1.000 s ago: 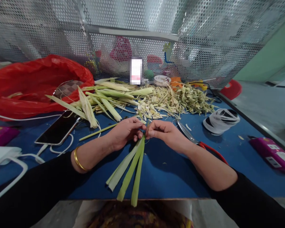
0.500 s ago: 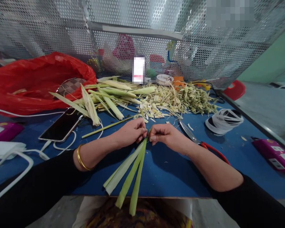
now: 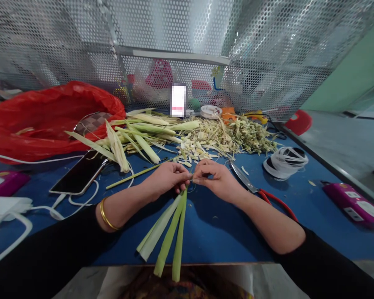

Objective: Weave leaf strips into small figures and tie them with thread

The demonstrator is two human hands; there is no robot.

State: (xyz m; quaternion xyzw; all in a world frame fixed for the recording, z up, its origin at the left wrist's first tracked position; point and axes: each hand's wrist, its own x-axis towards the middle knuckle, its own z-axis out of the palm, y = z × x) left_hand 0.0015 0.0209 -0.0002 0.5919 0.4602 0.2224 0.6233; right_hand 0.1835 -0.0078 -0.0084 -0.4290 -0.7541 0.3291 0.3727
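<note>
Several long green corn husk strips (image 3: 170, 232) fan out downward, their narrow upper ends gathered in the closed fingers of my left hand (image 3: 171, 178). Close beside it, my right hand (image 3: 216, 178) pinches at the gathered tip, fingertips nearly touching those of the left. A fine, thread-like strand (image 3: 191, 190) loops just below the fingertips; most of it is hidden or too thin to follow. The strips' wide lower ends reach past the near table edge. Scissors with red handles (image 3: 252, 187) lie right of my right hand, blades toward the far side.
Behind my hands lie a pile of corn husks (image 3: 146, 128) and dry plant scraps (image 3: 218, 135). At left are a red plastic bag (image 3: 50, 120), a phone (image 3: 79, 172) and white cables. On the right sit a white ribbon roll (image 3: 285, 162) and a purple power strip (image 3: 352, 201).
The view has shifted slightly, so the scene sits lower and a little left. My right fingertips are now pressed closer to the left ones, and a thin loop shows below them.
</note>
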